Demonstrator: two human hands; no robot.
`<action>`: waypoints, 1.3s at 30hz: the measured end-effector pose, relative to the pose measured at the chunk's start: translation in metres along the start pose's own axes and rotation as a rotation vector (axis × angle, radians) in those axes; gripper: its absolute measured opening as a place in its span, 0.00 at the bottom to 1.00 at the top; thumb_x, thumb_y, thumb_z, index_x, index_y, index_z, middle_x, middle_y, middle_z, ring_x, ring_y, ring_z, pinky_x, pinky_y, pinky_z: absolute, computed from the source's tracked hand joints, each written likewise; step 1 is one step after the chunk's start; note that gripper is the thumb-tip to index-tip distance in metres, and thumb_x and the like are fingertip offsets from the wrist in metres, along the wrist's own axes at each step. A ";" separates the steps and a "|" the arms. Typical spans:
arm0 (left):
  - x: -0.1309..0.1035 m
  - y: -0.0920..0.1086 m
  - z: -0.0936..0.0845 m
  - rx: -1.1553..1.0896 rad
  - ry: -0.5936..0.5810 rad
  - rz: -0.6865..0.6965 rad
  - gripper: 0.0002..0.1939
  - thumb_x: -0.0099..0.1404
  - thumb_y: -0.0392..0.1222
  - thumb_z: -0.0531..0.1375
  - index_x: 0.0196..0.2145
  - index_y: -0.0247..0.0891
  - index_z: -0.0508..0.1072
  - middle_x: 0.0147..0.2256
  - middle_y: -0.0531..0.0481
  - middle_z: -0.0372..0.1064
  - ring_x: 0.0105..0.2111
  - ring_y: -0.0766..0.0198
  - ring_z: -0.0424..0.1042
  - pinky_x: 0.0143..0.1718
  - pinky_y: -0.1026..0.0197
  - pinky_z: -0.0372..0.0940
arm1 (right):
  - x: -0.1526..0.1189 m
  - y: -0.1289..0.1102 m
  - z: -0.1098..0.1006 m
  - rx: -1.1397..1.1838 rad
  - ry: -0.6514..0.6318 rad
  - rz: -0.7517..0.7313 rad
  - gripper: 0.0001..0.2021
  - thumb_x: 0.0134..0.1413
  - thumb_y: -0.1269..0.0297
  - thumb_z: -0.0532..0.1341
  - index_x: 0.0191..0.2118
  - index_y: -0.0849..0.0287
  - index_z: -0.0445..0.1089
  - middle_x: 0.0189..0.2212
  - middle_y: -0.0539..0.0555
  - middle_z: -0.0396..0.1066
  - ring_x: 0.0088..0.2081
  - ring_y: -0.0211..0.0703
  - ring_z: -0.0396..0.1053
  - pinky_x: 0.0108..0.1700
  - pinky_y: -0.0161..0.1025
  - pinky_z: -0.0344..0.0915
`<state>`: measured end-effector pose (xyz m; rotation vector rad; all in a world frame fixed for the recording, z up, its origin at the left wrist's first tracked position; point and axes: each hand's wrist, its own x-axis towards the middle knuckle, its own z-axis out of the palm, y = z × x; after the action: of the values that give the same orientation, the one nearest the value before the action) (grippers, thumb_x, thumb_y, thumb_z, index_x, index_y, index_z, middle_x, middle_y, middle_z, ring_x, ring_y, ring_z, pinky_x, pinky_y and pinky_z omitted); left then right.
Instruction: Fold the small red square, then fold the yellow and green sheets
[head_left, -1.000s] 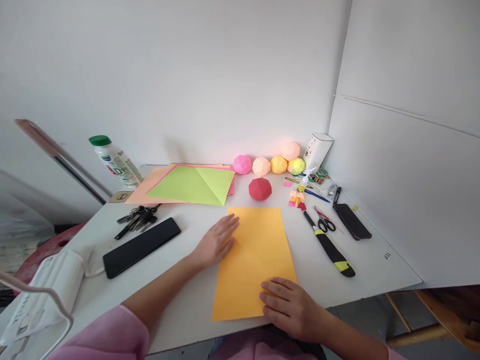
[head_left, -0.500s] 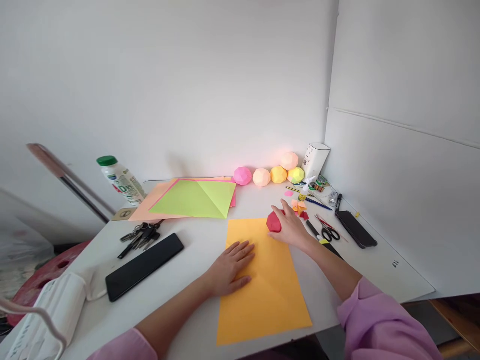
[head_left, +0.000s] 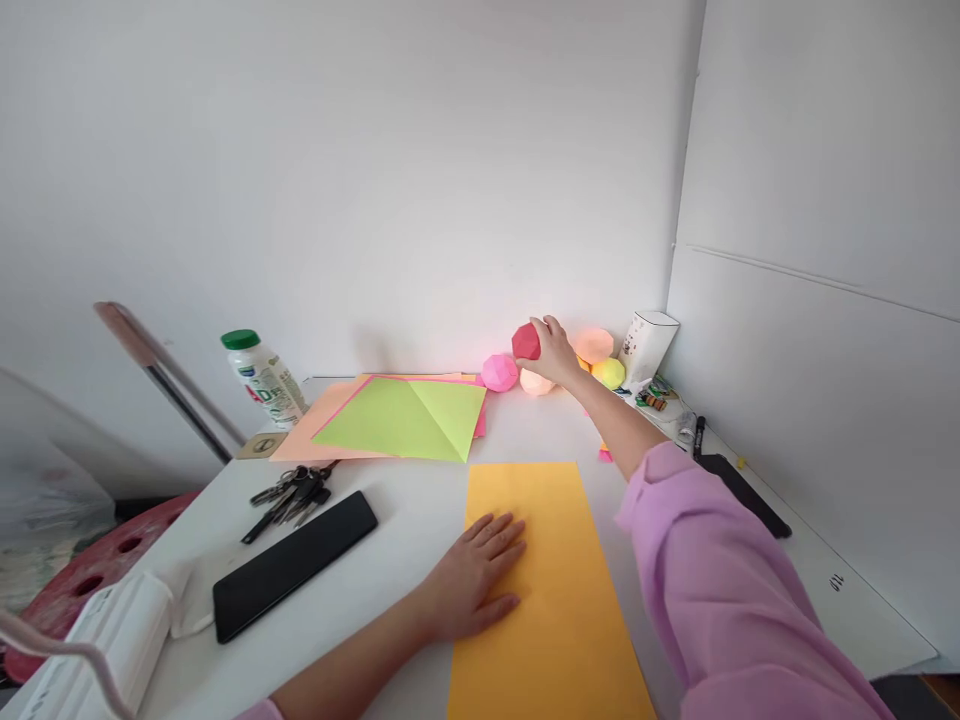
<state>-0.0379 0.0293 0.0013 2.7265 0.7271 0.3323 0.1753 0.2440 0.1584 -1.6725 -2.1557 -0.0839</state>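
My left hand point(head_left: 480, 580) lies flat, fingers spread, on a sheet of orange paper point(head_left: 559, 600). A red faceted paper ball point(head_left: 526, 342) is held by its right side in my right hand point(head_left: 553, 352), raised at the back of the table near the wall. Just below and beside it a row of similar balls rests on the table: a pink paper ball point(head_left: 499, 373), a pale peach ball point(head_left: 536, 382) and a yellow-green ball point(head_left: 608, 374). Another peach ball point(head_left: 595, 346) sits on top. An orange ball behind my right wrist is mostly hidden.
Green paper point(head_left: 405, 415) tops a stack of coloured sheets at the back left. Keys point(head_left: 296, 495), a black flat device point(head_left: 295, 565), a bottle point(head_left: 264, 378) and a white power strip point(head_left: 112, 640) lie leftward. A white box point(head_left: 649, 345) and black phone point(head_left: 742, 495) stand right.
My right hand has lifted the red paper ball off the orange paper and carried it back to the row of balls. My left hand stays on the paper. The view has shifted slightly.
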 end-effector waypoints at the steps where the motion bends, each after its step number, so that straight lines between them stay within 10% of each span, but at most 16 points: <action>1: 0.000 0.001 -0.001 -0.002 -0.006 -0.003 0.31 0.67 0.54 0.52 0.64 0.42 0.53 0.66 0.45 0.44 0.65 0.48 0.44 0.64 0.42 0.43 | 0.014 -0.001 0.006 -0.002 0.009 0.009 0.42 0.52 0.55 0.63 0.66 0.61 0.41 0.64 0.65 0.39 0.64 0.56 0.44 0.56 0.45 0.57; 12: 0.002 0.001 -0.007 -0.036 -0.003 -0.014 0.30 0.65 0.52 0.54 0.62 0.42 0.56 0.65 0.45 0.47 0.65 0.46 0.47 0.63 0.40 0.46 | 0.026 0.029 0.076 -0.112 0.083 0.185 0.41 0.57 0.53 0.60 0.66 0.69 0.38 0.64 0.76 0.39 0.64 0.63 0.43 0.58 0.51 0.53; 21: 0.003 0.003 -0.007 -0.043 0.005 -0.022 0.30 0.65 0.50 0.54 0.63 0.43 0.56 0.65 0.45 0.47 0.65 0.46 0.47 0.63 0.40 0.47 | -0.019 0.021 0.105 -0.179 -0.060 0.243 0.15 0.64 0.60 0.55 0.50 0.64 0.65 0.45 0.62 0.69 0.46 0.48 0.68 0.45 0.43 0.67; 39: 0.010 0.004 0.003 -0.032 0.028 -0.070 0.30 0.67 0.55 0.50 0.62 0.39 0.57 0.65 0.46 0.47 0.66 0.49 0.43 0.65 0.44 0.41 | 0.015 -0.002 0.111 -0.157 -0.188 0.355 0.21 0.65 0.53 0.51 0.56 0.64 0.60 0.43 0.61 0.71 0.45 0.49 0.69 0.46 0.48 0.66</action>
<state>-0.0269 0.0306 0.0007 2.6640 0.8151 0.3634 0.1394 0.2901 0.0622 -2.2080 -1.9848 0.0065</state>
